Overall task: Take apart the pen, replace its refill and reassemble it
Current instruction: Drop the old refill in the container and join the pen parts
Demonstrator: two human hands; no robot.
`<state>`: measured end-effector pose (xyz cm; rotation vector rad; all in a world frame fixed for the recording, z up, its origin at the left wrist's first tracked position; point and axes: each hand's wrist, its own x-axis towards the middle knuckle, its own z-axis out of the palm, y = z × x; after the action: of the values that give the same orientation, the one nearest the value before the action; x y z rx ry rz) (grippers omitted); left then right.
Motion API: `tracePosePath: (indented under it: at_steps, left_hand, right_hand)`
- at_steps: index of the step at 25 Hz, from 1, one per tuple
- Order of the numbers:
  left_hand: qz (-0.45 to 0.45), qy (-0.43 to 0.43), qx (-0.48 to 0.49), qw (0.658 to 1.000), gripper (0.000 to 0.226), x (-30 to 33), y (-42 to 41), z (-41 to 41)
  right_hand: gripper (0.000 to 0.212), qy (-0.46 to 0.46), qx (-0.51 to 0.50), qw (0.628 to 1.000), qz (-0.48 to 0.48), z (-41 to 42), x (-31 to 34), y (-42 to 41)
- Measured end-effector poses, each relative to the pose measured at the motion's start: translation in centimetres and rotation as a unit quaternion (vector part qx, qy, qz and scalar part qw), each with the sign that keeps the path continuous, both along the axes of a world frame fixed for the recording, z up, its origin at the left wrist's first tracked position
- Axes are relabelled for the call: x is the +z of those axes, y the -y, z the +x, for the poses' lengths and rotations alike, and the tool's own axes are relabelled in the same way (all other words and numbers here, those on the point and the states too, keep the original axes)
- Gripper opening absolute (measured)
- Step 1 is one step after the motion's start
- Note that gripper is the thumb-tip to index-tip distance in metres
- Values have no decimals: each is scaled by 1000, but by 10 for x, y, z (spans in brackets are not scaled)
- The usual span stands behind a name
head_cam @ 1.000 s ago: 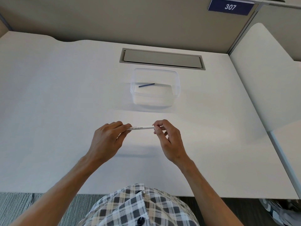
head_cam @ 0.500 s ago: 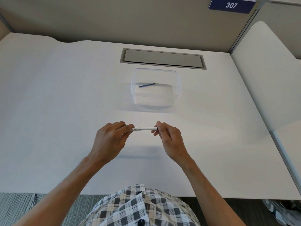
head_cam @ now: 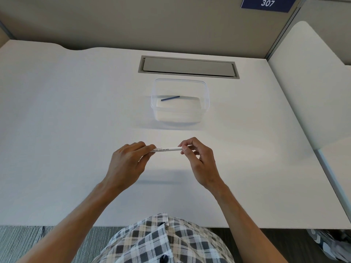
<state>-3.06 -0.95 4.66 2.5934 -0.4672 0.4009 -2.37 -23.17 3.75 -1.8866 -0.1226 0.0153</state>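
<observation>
A white pen [head_cam: 167,149] with small printed text lies level in the air above the desk, held at both ends. My left hand [head_cam: 126,164] grips its left end with curled fingers, hiding that end. My right hand [head_cam: 198,160] pinches the right end between thumb and fingertips. A thin dark blue refill [head_cam: 170,98] lies inside a clear plastic box [head_cam: 205,95] farther back on the desk.
The white desk [head_cam: 57,120] has a grey cable hatch [head_cam: 188,66] behind the box. A beige partition wall stands at the back with a blue sign reading 307 [head_cam: 266,3]. A second white desk surface [head_cam: 313,82] adjoins on the right.
Both hands stay on the pen ends with only slight finger shifts at the right end. The pen has kept its place and level pose.
</observation>
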Motion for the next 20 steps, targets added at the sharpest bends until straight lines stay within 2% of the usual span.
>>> tracePosePath:
  at_steps: [8, 14, 20]
  left_hand:
    - [8, 19, -5, 1000, 19, 0, -3, -1]
    - [14, 36, -15, 999, 18, 2, -1, -2]
    - [13, 22, -15, 1000, 16, 3, 0, -1]
  right_hand:
    - [18, -7, -12, 1000, -9, 1, 1, -4]
    - [38, -22, -38, 999, 18, 0, 1, -9]
    - [54, -82, -42, 996, 1, 1, 3, -11]
